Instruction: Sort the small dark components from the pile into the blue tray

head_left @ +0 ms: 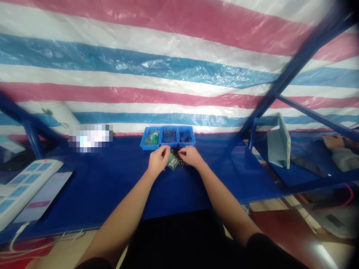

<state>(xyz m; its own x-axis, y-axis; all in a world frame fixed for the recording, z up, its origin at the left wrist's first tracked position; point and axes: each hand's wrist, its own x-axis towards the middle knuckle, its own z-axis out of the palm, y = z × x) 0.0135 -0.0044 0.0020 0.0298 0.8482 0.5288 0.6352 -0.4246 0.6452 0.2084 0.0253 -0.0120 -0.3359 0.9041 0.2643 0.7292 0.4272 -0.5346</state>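
Observation:
My left hand is closed in a pinch at the left edge of a small clear plastic bag with greenish contents. Whatever sits between its fingertips is too small to name. On the other side, my right hand also has its thumb and fingers pressed together, above a small pile of dark and brassy parts. I cannot make out what that pinch holds. Just beyond the hands stand three blue bins: the left bin has green-tinted plastic bags, the middle bin small brassy pieces, the right bin dark small pieces.
A white power strip and a phone lie at the left on the blue table. Blue frame posts rise at the right, by a propped tablet. Another person's hand shows at far right.

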